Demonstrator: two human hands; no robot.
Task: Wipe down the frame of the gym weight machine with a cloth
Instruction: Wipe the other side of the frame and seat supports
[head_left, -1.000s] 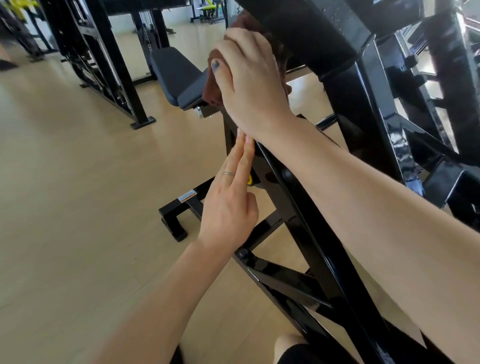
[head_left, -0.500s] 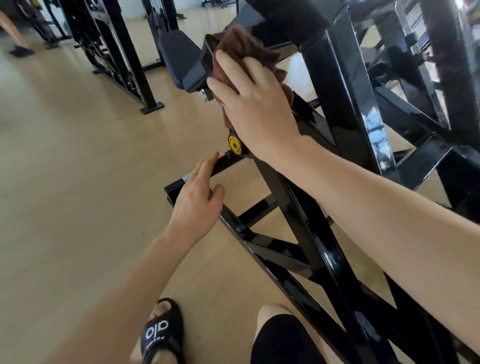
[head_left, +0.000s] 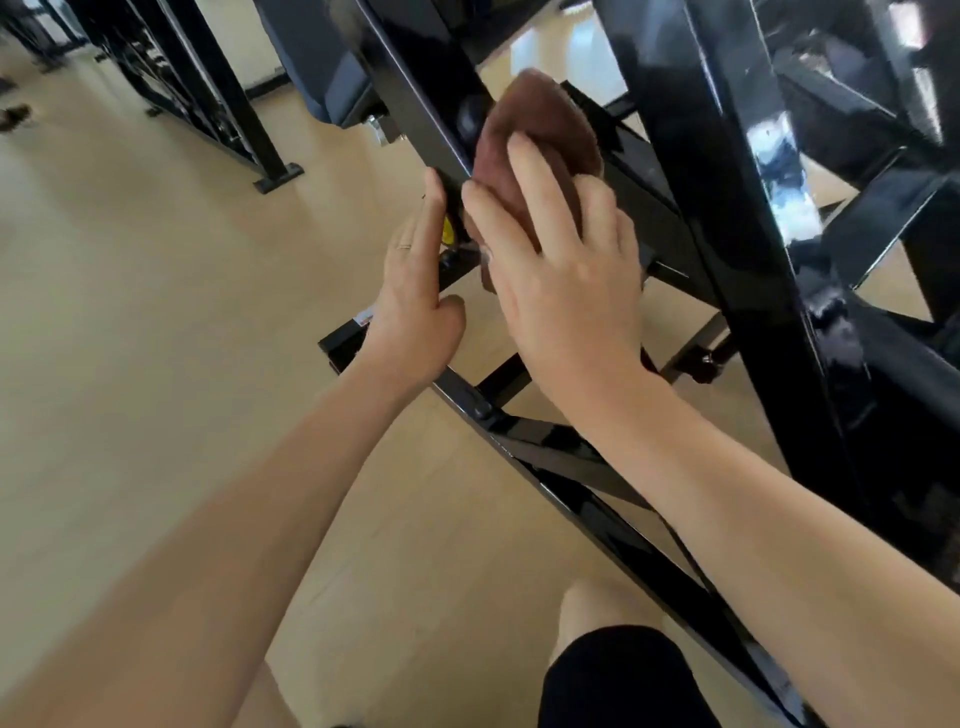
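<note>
Two hands work at one slanted black bar (head_left: 415, 88) of the weight-machine frame (head_left: 727, 208). Far left, a second black rack (head_left: 218, 98) stands on the pale wood floor (head_left: 130, 312), with a wide stretch of open floor between it and the frame. The left hand (head_left: 415, 291) lies flat, fingers straight and together, their tips touching the bar's lower left edge beside a yellow knob (head_left: 448, 231); it holds nothing. Just right of it, the right hand (head_left: 561, 270) presses a brown cloth (head_left: 535, 130) against the bar with fingers spread and only slightly bent. How much cloth is gathered under the palm is not clear from this view. Below the hands, the base rail (head_left: 571, 467) runs diagonally toward the lower right, with floor open on its left side. Compared with half a second earlier, the left hand has risen from beside the base rail to the bar, and the cloth sits lower along it.
</note>
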